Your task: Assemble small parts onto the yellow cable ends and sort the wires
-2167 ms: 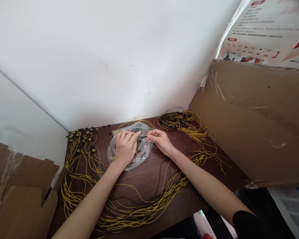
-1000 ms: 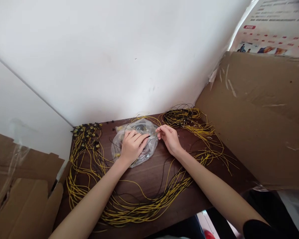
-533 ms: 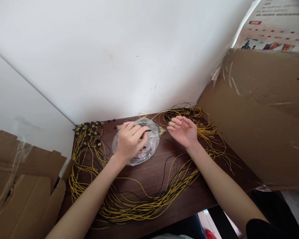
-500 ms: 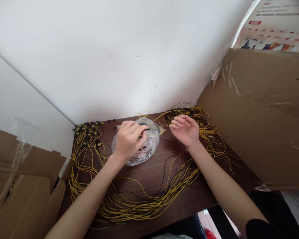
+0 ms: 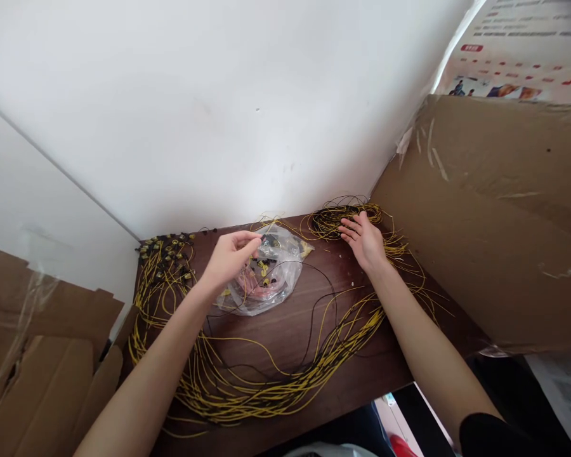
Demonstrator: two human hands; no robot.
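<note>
My left hand (image 5: 231, 257) is closed in a pinch over the left side of a clear plastic bag (image 5: 290, 279). Whatever lies between its fingertips is too small to make out. Small yellow and black parts (image 5: 265, 270) and something pinkish show inside the bag. A thin black wire (image 5: 324, 274) arcs across the bag and down the table. With fingers spread and nothing held, my right hand (image 5: 366, 241) is just in front of a coil of yellow and black wires (image 5: 330, 219).
A long bundle of yellow and black wires (image 5: 266, 403) curves along the front of the brown table (image 5: 276, 343). Its ends with small yellow-black connectors (image 5: 166, 251) lie at the back left. Cardboard stands left (image 5: 52, 381) and right (image 5: 495, 222); a white wall (image 5: 219, 127) is behind.
My right hand has moved towards the coil and its fingers have spread, with no wire in them now. The wire with a black end at my left fingers no longer stretches between the hands.
</note>
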